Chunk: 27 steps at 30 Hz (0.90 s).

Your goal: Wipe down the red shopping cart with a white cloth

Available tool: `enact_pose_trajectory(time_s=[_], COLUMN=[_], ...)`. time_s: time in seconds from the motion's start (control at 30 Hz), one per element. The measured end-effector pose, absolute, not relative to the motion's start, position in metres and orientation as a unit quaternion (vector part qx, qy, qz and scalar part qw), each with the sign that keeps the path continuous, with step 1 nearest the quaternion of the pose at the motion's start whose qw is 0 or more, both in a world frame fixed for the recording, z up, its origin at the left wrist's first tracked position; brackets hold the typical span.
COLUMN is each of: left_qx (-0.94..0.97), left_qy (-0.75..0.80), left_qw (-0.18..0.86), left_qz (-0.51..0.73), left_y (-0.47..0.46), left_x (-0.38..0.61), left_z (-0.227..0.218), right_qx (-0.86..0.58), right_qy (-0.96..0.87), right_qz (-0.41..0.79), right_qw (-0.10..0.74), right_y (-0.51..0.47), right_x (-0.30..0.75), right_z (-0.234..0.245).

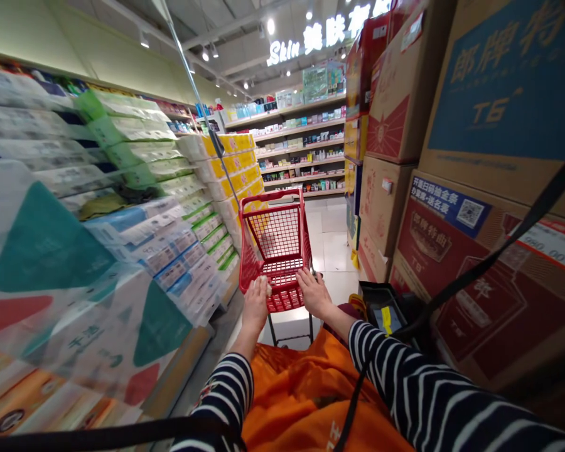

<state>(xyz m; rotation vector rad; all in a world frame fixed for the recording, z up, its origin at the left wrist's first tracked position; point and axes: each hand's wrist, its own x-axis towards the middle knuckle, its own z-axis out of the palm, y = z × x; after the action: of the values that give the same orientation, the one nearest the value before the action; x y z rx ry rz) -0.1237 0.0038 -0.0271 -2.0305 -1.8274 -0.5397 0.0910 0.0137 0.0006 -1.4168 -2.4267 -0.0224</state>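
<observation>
Orange apron [306, 402], striped sleeves [405, 383], red cart [275, 232]

Left hand [257, 307] is curled over the cart's rear rim, with a pale item [262, 284] pressed under the fingers, its kind not discernible. Right hand [314, 292] is closed on the same rim, by its right corner. Cart is positioned between tissue packs [136, 150] on the left and cardboard cartons [499, 107] on the right; shelves [301, 144] are seen beyond.

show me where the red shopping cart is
In the head view, the red wire shopping cart stands ahead in the aisle under the left hand and right hand, with wrapped tissue packs on its left and stacked cardboard cartons on its right.
</observation>
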Motion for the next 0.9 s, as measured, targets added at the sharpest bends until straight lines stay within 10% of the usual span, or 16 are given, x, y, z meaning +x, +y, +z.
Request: enact_pose_trajectory(time_s=[0.9], left_qx=[-0.710], left_qy=[-0.653], left_qw=[0.176], left_qz=[-0.196], left_y=[0.031], left_x=[-0.149], left_z=[-0.032], right_qx=[-0.532], right_qy=[-0.834], right_qz=[0.045], right_qw=[0.136], right_y=[0.054], right_x=[0.083], right_z=[0.005])
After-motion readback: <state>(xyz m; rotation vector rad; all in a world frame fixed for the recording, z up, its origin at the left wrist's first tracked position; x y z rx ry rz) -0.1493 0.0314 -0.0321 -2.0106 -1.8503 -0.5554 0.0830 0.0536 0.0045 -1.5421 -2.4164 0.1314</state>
